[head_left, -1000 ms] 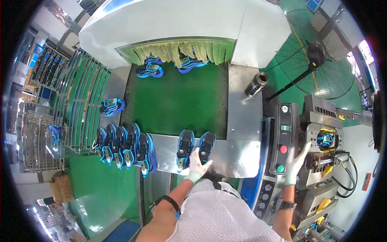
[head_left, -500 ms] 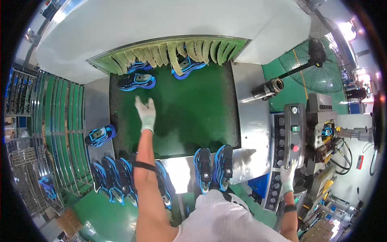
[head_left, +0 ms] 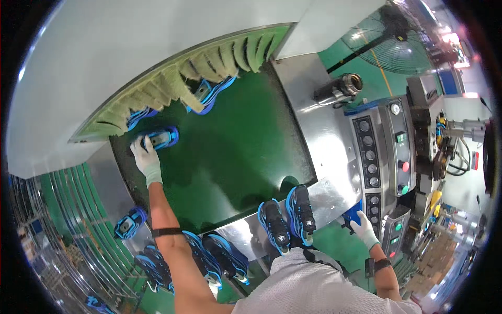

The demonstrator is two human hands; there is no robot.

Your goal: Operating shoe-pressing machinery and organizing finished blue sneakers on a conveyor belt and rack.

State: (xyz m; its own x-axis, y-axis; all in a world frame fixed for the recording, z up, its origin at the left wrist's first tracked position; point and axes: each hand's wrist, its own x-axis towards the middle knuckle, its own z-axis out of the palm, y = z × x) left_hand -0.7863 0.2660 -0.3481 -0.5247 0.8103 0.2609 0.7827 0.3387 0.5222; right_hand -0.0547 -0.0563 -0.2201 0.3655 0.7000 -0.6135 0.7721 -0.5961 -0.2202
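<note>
My left hand, in a white glove, reaches to the far left of the green conveyor belt. Its fingers close over one end of a black-and-blue sneaker lying on the belt. Beyond it, two more sneakers, among them a blue one, sit partly under the fabric strip curtain. My right hand, also gloved, hangs at the right below the control panel, fingers apart and nothing visible in it. A pair of sneakers stands on the metal ledge in front of me.
More sneakers line the near ledge at left, partly behind my left arm, and one rests on the left side plate. A dark flask lies on the right metal side. Control panels, a fan and metal racks flank the belt.
My left hand has moved left and forward onto the sneaker, which now lies turned. My right hand has come away from the control panel. The view has swung, tilting the belt.
</note>
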